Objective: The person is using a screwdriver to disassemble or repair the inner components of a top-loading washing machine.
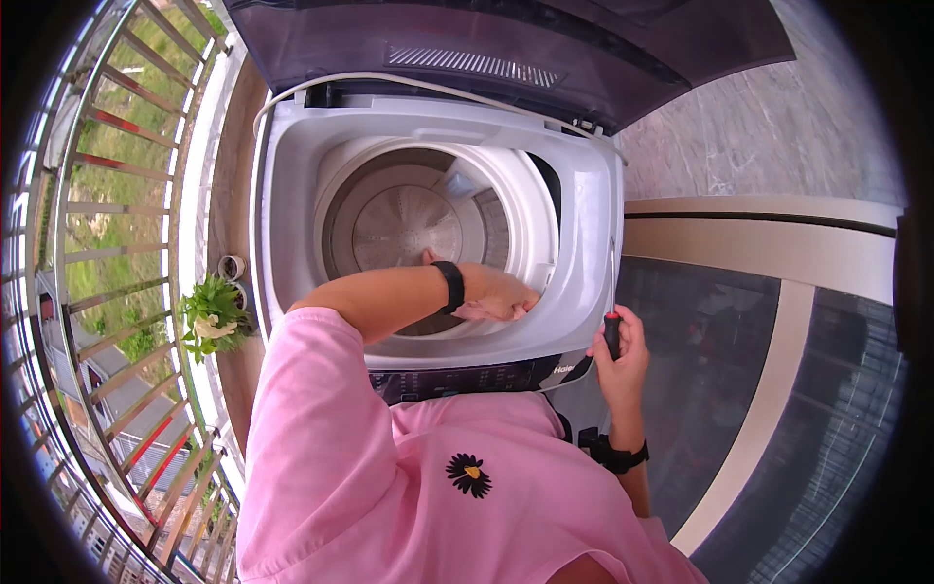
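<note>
A top-loading washing machine stands in front of me, its white tub ring (530,219) around a steel drum (413,219). My left hand (498,294) reaches across into the opening, its fingers curled at the near right part of the tub ring. Exactly what lies under those fingers is partly hidden. At the machine's right front corner, my right hand (623,352) holds a screwdriver (612,336) by its black and red handle. The thin shaft points up beside the machine's pale top frame (589,195).
The dark lid (506,44) is raised behind the opening, and a pale hose (399,81) crosses below it. The control panel (452,380) is close to my body. A potted plant (212,319) and a metal railing (117,253) are on the left. Glazed framed panels (705,360) are on the right.
</note>
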`<state>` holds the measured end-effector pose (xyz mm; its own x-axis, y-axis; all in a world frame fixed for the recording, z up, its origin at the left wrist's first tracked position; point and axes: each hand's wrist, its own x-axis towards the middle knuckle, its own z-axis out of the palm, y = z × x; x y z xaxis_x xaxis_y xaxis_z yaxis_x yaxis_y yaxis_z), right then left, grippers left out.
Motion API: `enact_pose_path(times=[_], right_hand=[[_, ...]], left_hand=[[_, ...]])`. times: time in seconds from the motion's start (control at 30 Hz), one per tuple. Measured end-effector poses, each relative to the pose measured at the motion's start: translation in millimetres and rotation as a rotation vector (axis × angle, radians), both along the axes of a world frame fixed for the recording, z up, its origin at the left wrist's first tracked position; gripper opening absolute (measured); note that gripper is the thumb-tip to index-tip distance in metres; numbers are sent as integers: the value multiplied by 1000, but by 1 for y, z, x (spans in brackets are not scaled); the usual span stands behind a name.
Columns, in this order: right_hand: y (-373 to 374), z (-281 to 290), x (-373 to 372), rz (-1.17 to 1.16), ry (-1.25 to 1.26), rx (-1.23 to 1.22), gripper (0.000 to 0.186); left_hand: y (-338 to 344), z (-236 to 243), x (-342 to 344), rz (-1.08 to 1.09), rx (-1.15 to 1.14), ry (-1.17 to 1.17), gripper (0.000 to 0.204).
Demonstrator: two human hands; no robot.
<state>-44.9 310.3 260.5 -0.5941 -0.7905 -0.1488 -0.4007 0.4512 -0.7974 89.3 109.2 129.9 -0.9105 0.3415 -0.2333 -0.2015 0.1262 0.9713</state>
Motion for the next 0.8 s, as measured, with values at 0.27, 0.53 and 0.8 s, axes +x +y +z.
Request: enact_pose_path(times=[0.27, 0.53, 0.8], right_hand=[[9, 5, 16, 2, -22, -72, 39], [6, 9, 24, -18, -155, -161, 38], [11, 32, 24, 80, -304, -206, 38]], left_hand=[[-29, -5, 42, 1, -551, -191, 19], [-71, 44, 87, 593, 384, -129, 15], [-36, 114, 123, 750, 1123, 130, 60]])
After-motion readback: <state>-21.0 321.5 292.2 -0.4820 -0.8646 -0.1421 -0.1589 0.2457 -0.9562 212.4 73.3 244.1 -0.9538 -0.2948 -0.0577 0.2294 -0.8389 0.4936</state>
